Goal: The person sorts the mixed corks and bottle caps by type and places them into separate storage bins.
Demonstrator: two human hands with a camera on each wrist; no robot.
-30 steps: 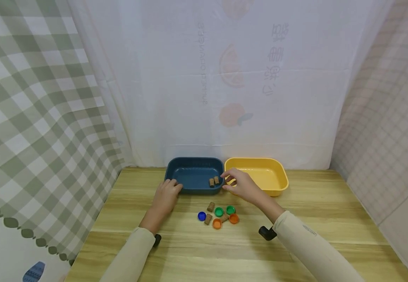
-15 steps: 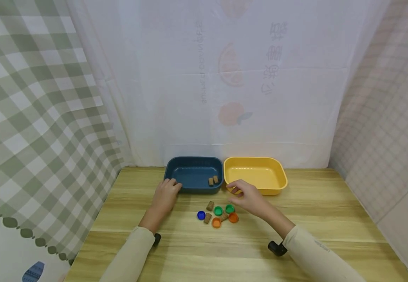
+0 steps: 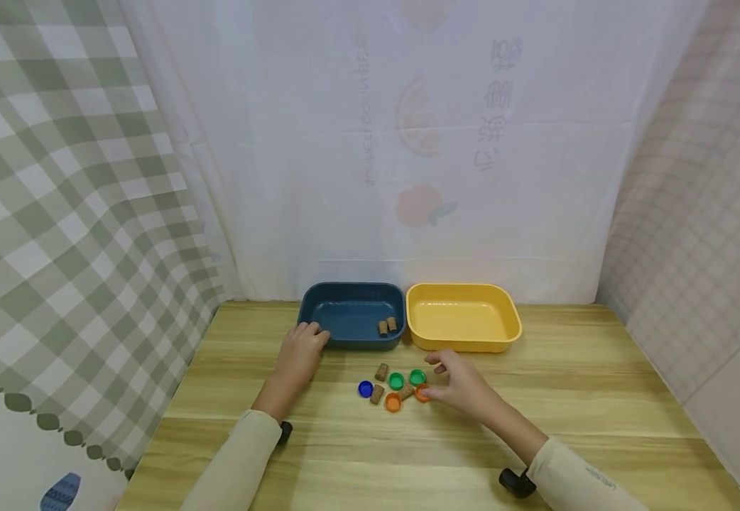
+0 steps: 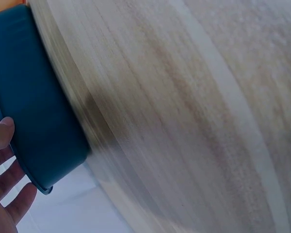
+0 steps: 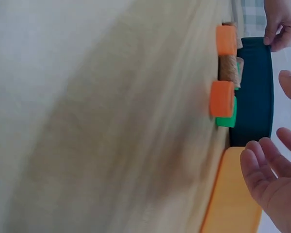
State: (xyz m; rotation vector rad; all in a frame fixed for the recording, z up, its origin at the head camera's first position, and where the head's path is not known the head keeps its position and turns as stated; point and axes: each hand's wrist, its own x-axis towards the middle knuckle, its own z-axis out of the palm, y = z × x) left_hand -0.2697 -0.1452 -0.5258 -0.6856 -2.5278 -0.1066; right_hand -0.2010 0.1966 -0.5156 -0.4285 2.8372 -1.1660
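Note:
My left hand [image 3: 300,355] grips the near left rim of a dark blue plastic tub [image 3: 354,343]; in the left wrist view the thumb lies on its outer wall. Two cork stoppers [image 3: 387,326] lie inside at its right. My right hand [image 3: 462,383] hovers with parted, slightly bent fingers beside the right orange bottle cap [image 3: 421,392], nothing held. The fingertips partly cover that cap; whether they touch it I cannot tell. Around it are another orange cap [image 3: 393,402], two green caps [image 3: 417,377], a blue cap [image 3: 366,389] and three corks [image 3: 377,394].
A yellow plastic tub [image 3: 463,345] stands against the blue one's right side. Both tubs sit at the back of the wooden table [image 3: 370,461], before a white cloth [image 3: 344,213]. A checked cloth [image 3: 76,177] hangs on the left, a gridded one [image 3: 696,177] on the right.
My right hand has come down from the gap between the two tubs, toward me and slightly right, to the orange cap. The left hand stays on the blue tub's rim.

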